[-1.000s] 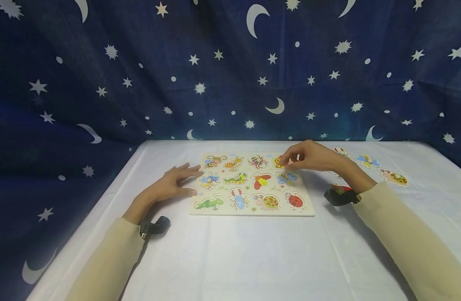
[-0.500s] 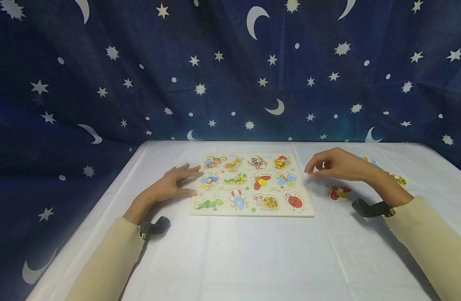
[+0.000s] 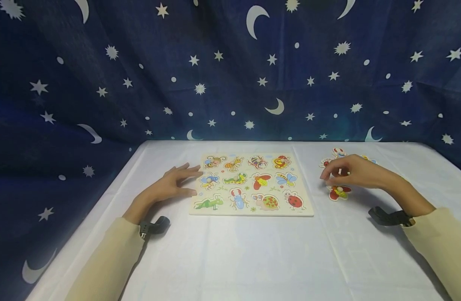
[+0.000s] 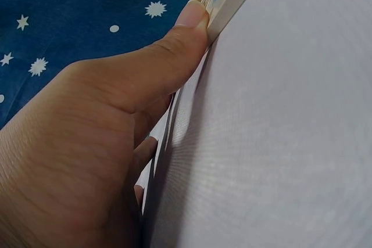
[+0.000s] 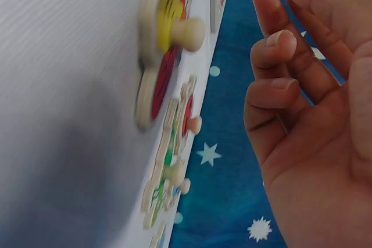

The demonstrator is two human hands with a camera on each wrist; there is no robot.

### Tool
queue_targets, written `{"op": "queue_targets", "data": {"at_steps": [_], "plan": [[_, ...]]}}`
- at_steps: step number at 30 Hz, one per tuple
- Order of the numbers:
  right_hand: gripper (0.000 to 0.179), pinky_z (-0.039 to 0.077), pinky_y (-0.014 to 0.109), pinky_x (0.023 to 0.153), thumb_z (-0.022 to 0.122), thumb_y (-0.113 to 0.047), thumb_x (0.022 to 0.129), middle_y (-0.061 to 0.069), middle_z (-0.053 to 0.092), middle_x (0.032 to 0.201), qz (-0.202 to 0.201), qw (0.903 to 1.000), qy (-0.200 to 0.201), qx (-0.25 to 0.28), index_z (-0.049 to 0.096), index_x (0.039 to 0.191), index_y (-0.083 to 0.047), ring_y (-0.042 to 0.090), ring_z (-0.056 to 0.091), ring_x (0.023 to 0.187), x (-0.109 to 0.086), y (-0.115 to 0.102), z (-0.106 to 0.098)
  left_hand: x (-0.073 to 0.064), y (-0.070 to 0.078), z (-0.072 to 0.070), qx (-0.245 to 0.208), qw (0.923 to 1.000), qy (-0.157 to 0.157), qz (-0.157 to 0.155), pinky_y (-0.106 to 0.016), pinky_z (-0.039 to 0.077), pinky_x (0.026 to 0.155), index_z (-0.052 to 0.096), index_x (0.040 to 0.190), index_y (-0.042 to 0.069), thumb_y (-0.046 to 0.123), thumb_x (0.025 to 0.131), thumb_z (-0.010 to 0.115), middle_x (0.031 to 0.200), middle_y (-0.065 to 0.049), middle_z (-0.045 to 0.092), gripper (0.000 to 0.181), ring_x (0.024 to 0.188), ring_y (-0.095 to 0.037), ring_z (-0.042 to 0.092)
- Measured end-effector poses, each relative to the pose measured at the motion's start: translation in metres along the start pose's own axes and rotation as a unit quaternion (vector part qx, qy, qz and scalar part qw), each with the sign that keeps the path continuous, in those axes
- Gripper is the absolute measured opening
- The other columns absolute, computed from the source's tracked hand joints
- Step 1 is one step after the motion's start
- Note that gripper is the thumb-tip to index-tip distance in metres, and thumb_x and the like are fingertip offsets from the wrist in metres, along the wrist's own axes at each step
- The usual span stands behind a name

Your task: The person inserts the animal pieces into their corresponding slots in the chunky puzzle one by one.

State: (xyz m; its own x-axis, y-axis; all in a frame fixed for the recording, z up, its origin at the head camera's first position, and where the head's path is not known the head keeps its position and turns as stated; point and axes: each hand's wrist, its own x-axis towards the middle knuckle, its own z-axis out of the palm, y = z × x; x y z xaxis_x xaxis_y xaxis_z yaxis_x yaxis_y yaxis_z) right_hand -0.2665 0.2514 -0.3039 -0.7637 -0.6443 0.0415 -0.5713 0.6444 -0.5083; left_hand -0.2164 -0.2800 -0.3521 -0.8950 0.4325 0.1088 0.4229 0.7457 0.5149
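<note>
A wooden knob puzzle board [image 3: 266, 212] with insect pictures lies mid-table. Its top row and the two leftmost middle-row pieces show knobs. My left hand [image 3: 169, 186] rests at the board's left edge, fingers spread; in the left wrist view the thumb [image 4: 180, 33] touches the board edge [image 4: 235, 13]. My right hand [image 3: 360, 170] hovers over loose puzzle pieces right of the board, fingers loosely bent with nothing between them. Below its fingertips lies a red-and-yellow winged insect piece [image 3: 340, 194], its knob [image 5: 189, 33] facing up. The hand partly covers the other pieces.
Behind the right hand lie a ladybug piece [image 3: 326, 162], a red-and-blue beetle piece [image 3: 339, 152] and a blue-winged piece [image 3: 370, 160]. A green piece [image 5: 165, 161] shows in the right wrist view. A dark blue star-patterned curtain [image 3: 230, 75] hangs behind the white-covered table [image 3: 253, 259].
My right hand has left the butterfly piece at the board's top right corner and moved right to the loose pieces. My left hand and the board have stayed in place.
</note>
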Motion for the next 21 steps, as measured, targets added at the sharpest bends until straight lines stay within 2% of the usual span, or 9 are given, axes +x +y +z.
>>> {"op": "queue_targets", "data": {"at_steps": [10, 16, 21], "plan": [[0.019, 0.042, 0.024, 0.056, 0.080, -0.025, 0.079, -0.008, 0.063, 0.080, 0.019, 0.9997, 0.007, 0.011, 0.073, 0.096, -0.022, 0.014, 0.052, 0.066, -0.012, 0.016, -0.001, -0.001, 0.001, 0.000, -0.003, 0.9999, -0.001, -0.013, -0.051, 0.002, 0.115, 0.055, 0.137, 0.020, 0.039, 0.080, 0.075, 0.150, 0.003, 0.038, 0.063, 0.143, -0.029, 0.016], [0.016, 0.044, 0.025, 0.057, 0.078, -0.024, 0.081, -0.004, 0.062, 0.079, 0.018, 0.9992, -0.012, 0.035, 0.073, 0.096, -0.020, 0.016, 0.052, 0.069, -0.013, 0.024, -0.001, -0.003, 0.000, -0.001, -0.001, 1.0000, 0.003, -0.009, -0.052, 0.002, 0.115, 0.056, 0.136, 0.020, 0.040, 0.080, 0.075, 0.150, 0.002, 0.038, 0.063, 0.143, -0.030, 0.016], [0.013, 0.044, 0.025, 0.058, 0.077, -0.024, 0.082, -0.005, 0.065, 0.080, 0.015, 0.9995, -0.011, 0.027, 0.074, 0.094, -0.022, 0.014, 0.053, 0.071, -0.020, 0.030, -0.002, -0.001, -0.001, 0.001, -0.003, 1.0000, 0.004, -0.001, -0.051, 0.002, 0.115, 0.055, 0.136, 0.020, 0.040, 0.080, 0.075, 0.149, 0.003, 0.039, 0.063, 0.143, -0.030, 0.017]]}}
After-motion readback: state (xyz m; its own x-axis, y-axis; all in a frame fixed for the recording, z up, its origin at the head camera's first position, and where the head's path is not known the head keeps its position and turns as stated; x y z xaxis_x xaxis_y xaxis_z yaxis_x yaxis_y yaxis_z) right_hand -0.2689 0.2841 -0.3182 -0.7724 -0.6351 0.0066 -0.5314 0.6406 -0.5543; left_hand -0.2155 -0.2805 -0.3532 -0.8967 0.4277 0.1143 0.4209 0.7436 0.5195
